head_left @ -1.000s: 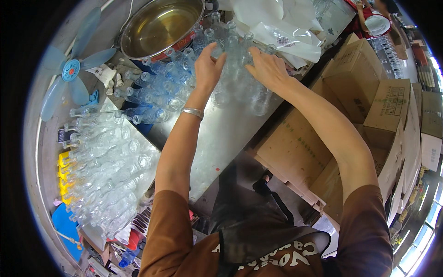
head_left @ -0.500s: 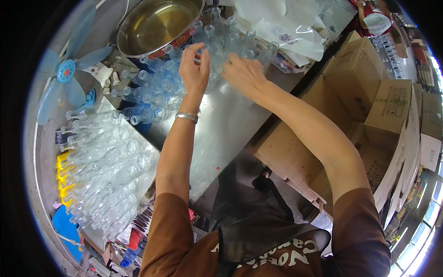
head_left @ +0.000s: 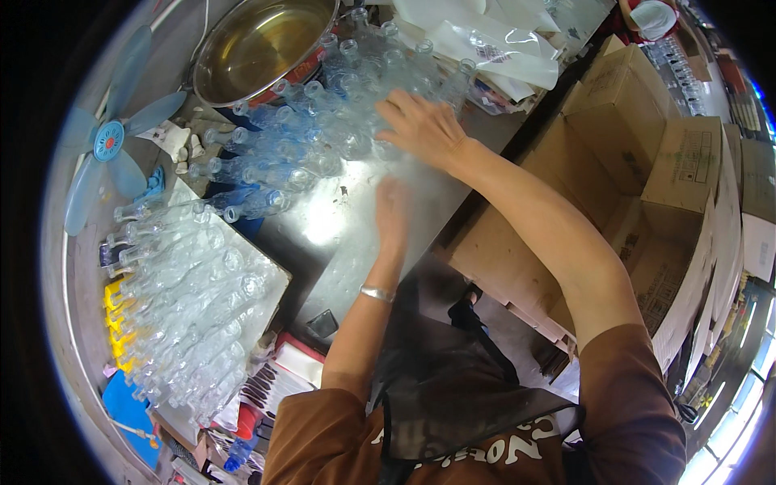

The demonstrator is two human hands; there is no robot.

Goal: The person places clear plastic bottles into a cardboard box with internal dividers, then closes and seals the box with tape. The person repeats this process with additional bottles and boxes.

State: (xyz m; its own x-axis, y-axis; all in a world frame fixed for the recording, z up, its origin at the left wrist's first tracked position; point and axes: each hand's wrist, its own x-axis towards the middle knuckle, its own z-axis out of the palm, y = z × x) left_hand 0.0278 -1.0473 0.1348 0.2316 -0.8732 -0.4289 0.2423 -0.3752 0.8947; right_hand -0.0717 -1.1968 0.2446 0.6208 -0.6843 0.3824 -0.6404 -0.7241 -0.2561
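Clear glass bottles (head_left: pixel 283 166) stand grouped upright on the metal table (head_left: pixel 356 234), their necks pointing away from me. At the right of this group is my right hand (head_left: pixel 424 125), its fingers apart over the bottles; whether the fingertips touch glass is hard to see. My left hand (head_left: pixel 392 206) hangs above the bare metal in front of the group, smeared by motion, so its fingers cannot be made out. A silver bracelet (head_left: pixel 377 293) circles that wrist. To the left, more clear bottles (head_left: pixel 194 299) sit in dense rows on a pale board.
A large metal basin (head_left: pixel 202 85) with yellowish liquid stands behind the bottles. A blue fan (head_left: pixel 109 141) is at the far left. White plastic sheets (head_left: pixel 517 61) lie at the back. Open cardboard boxes (head_left: pixel 610 121) fill the right side. A small dark object (head_left: pixel 322 324) lies on the table's near part.
My left hand has left the bottles and swung down toward me and to the right. My right hand has stayed by the bottles, its fingers less bunched. The view has shifted slightly.
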